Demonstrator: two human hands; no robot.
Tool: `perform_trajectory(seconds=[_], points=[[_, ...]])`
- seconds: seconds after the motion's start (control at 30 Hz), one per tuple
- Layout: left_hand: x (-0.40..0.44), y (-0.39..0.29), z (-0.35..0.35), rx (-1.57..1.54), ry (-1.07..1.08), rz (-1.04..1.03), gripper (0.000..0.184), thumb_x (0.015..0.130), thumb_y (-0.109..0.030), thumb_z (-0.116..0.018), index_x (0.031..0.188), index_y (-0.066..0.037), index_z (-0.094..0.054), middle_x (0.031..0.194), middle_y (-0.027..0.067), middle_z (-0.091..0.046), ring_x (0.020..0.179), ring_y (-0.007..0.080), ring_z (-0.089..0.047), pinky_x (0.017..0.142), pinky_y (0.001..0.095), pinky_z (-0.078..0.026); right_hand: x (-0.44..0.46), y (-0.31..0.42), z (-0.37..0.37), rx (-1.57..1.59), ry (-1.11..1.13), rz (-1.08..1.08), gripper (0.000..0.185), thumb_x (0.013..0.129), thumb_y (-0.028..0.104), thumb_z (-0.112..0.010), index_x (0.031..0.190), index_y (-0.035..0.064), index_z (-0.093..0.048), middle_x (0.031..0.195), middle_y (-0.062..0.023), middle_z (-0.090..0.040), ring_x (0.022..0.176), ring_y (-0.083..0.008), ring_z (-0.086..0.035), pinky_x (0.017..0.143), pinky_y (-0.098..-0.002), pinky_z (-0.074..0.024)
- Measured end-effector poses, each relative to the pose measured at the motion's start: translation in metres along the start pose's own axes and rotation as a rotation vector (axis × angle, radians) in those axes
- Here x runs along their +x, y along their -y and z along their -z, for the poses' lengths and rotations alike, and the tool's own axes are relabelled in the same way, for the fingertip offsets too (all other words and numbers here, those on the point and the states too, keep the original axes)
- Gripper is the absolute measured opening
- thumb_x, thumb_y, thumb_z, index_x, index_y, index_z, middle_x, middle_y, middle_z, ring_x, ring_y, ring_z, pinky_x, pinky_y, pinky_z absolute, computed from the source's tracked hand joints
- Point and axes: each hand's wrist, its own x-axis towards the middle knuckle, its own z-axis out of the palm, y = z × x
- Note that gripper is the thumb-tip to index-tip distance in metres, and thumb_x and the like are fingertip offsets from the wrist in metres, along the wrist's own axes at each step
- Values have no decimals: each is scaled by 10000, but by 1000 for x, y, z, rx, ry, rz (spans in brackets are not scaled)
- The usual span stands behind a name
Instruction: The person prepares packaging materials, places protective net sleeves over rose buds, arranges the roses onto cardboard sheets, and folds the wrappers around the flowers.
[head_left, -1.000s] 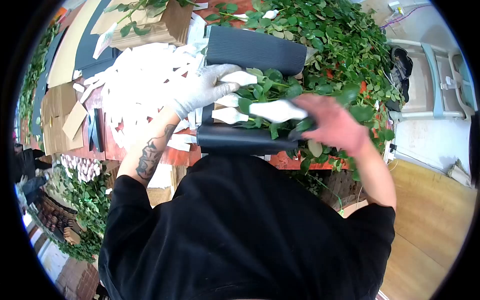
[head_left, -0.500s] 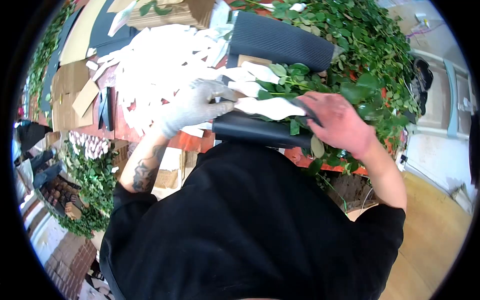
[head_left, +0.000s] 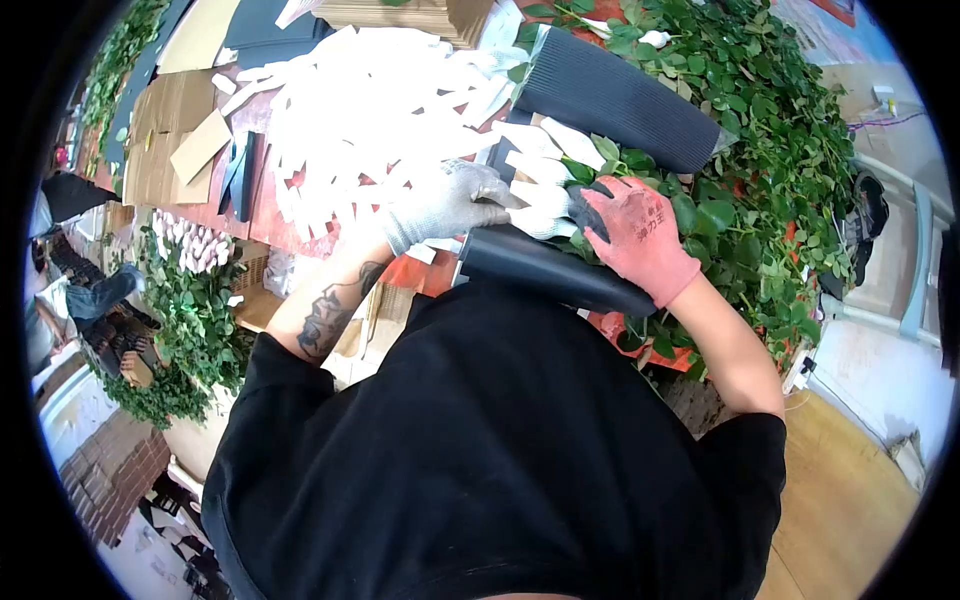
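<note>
Several rose stems with white-sleeved heads (head_left: 538,168) lie in a row on a dark wrapping sheet (head_left: 550,270), which curls up along its near edge. My left hand (head_left: 450,205), in a grey-white glove, is at the head end, with thumb and fingers closed at the tip of the nearest white-sleeved rose (head_left: 545,220). My right hand (head_left: 635,235), in a pink glove with dark fingertips, is closed over the same rose just below its head. Its fingers partly hide the stem and leaves.
A large heap of white sleeves (head_left: 350,120) covers the table at left, beside blue-handled scissors (head_left: 238,175) and cardboard (head_left: 170,110). Ribbed dark cardboard (head_left: 620,95) lies beyond the roses. Leafy stems (head_left: 750,130) pile up at right. More roses (head_left: 190,245) stand at lower left.
My right hand has moved left toward my left hand, bringing the nearest rose's head level with the others in the row. The camera view has shifted slightly.
</note>
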Motion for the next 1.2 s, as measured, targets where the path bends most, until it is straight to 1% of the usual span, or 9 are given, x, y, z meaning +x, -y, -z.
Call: perform_trajectory(seconds=[0.3, 0.4, 0.47, 0.5, 0.6, 0.73, 0.9, 0.97, 1.2], points=[[-1, 10, -7, -87, -37, -76, 206, 774, -238, -700, 940, -116, -700, 867, 62, -659, 803, 209, -630, 711, 311, -484, 16, -7, -17, 47, 47, 27, 358, 725, 290, -657, 1070, 215, -594, 1050, -31, -580, 943, -213, -560, 798, -345, -437], [1, 9, -2, -179, -31, 55, 183, 768, -150, -702, 940, -90, -693, 880, 70, -668, 758, 180, -632, 685, 306, -489, 20, -3, -4, 48, 28, 127, 292, 721, 233, -645, 1007, 188, -614, 1016, -43, -576, 935, -227, -551, 769, -344, -449], [7, 20, 0, -529, -119, 435, 154, 779, -143, -664, 903, -55, -687, 808, 74, -670, 669, 161, -620, 636, 308, -489, 24, 6, 18, 31, 118, 144, 293, 717, 196, -641, 1003, 134, -638, 1087, -80, -569, 993, -296, -531, 848, -375, -448], [10, 19, 1, -530, -114, 444, 154, 779, -143, -664, 903, -55, -687, 808, 74, -670, 669, 161, -620, 636, 308, -489, 27, 10, 24, 40, 122, 143, 293, 717, 196, -641, 1003, 134, -638, 1087, -80, -569, 993, -296, -531, 848, -375, -448], [24, -6, 11, 81, -58, 309, 234, 820, -231, -601, 863, -20, -692, 669, 29, -647, 588, 94, -582, 572, 264, -469, 29, 18, 24, 102, 42, 140, 284, 711, 154, -628, 994, 132, -637, 1041, -89, -575, 951, -290, -555, 763, -372, -484], [31, 0, 15, -164, 29, 466, 217, 824, -218, -611, 870, -23, -694, 687, 22, -653, 593, 76, -578, 563, 251, -468, 30, 16, 28, 356, 246, 46, 320, 729, 185, -633, 1033, 87, -624, 965, -125, -617, 820, -317, -604, 743, -383, -488], [39, 6, 10, -206, 0, 522, 213, 826, -222, -629, 863, -23, -696, 685, 22, -645, 611, 81, -584, 607, 246, -482, 22, 4, 17, 335, 165, 185, 381, 766, 275, -622, 1082, 66, -581, 911, -118, -621, 852, -282, -609, 756, -393, -473], [43, 7, 7, -245, -21, 526, 241, 823, -266, -640, 858, -34, -698, 681, 18, -647, 615, 85, -587, 621, 246, -478, 32, 8, 25, 378, 389, 87, 362, 758, 260, -627, 1069, 78, -593, 904, -122, -620, 850, -284, -612, 747, -391, -478], [51, 0, 10, -49, -89, 415, 319, 787, -364, -669, 799, -45, -676, 636, 58, -612, 599, 148, -585, 577, 310, -447, 29, 7, 8, 466, 226, 88, 332, 726, 158, -638, 1052, 100, -608, 896, -132, -630, 776, -315, -611, 719, -414, -487]])
